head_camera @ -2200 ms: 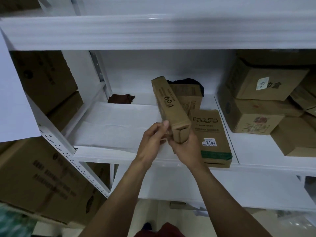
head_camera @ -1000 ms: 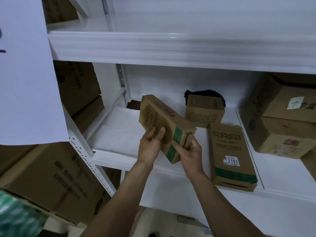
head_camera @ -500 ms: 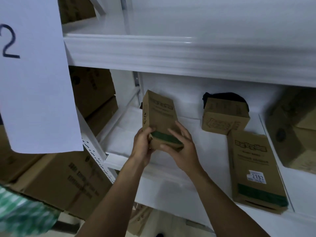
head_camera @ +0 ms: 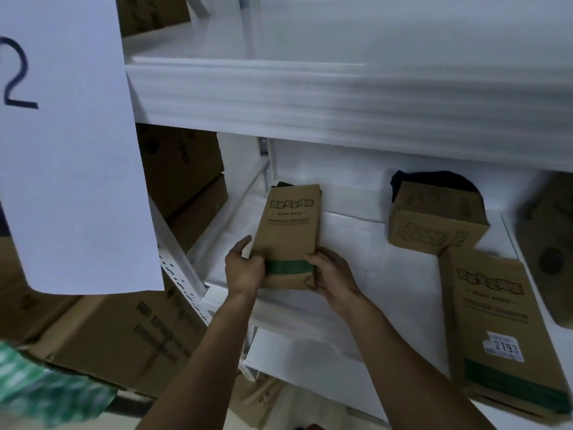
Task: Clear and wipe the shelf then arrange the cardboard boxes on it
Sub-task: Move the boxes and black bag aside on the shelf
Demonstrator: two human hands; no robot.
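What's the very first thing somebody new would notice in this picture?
In the middle, the left hand and the right hand grip a brown cardboard box with a green band, held upright over the white shelf. A big white paper sheet with a handwritten 2 hangs at the upper left. A matching flat box with a 2193 sticker lies at the right.

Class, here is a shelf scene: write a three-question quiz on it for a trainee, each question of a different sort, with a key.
1. True or false: the left hand and right hand both grip the held box.
2. Which number does the label on the flat box show? A 2193, B 3912, C 1750.
3. Fill in: the hanging sheet bears the digit ___.
Key: 1 true; 2 A; 3 2.
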